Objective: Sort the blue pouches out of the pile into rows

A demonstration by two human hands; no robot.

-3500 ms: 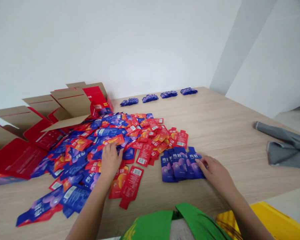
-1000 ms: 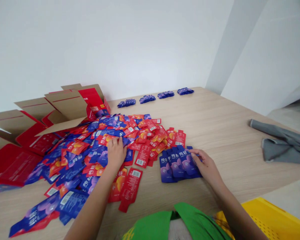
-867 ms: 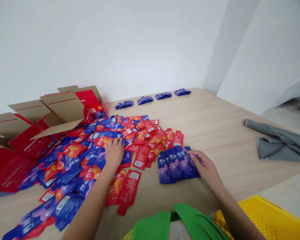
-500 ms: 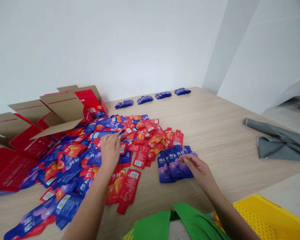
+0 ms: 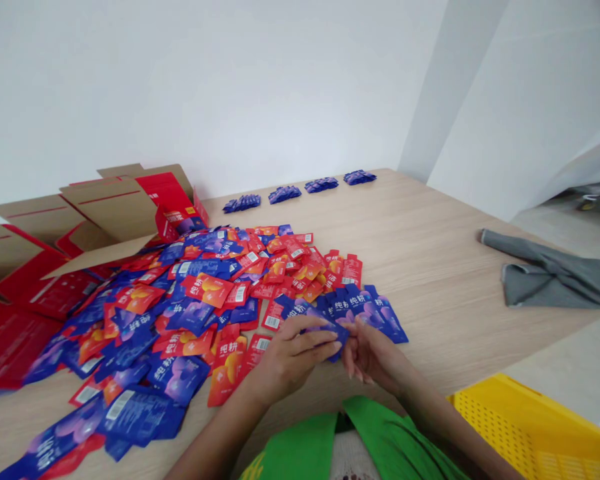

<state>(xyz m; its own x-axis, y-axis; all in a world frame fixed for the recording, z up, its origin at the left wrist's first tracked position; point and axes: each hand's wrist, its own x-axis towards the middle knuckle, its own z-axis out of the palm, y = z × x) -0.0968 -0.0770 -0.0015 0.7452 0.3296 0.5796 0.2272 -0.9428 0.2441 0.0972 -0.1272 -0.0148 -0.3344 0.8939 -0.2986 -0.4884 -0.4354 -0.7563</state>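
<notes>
My left hand (image 5: 297, 350) is closed around a flat blue pouch (image 5: 336, 329) with white lettering, holding it tilted just above the table. My right hand (image 5: 375, 353) pinches the same pouch at its right end, thumb and forefinger together. Partly behind both hands, a fanned row of overlapping blue pouches (image 5: 367, 308) lies face up. To the left spreads a large mixed pile of blue pouches (image 5: 180, 383) and red-orange pouches (image 5: 227, 363). My fingers hide part of the held pouch and the row's near edge.
Open red cartons (image 5: 35, 287) with brown flaps stand at the left. Several small stacks of blue pouches (image 5: 285, 193) line the table's back edge. Folded grey cloth (image 5: 555, 273) lies at the right. A yellow perforated basket (image 5: 530, 427) stands at the lower right.
My left hand has come from the pile to the right, bringing a blue pouch. My right hand has shifted slightly left and down to meet it. The row of blue pouches is spread wider.
</notes>
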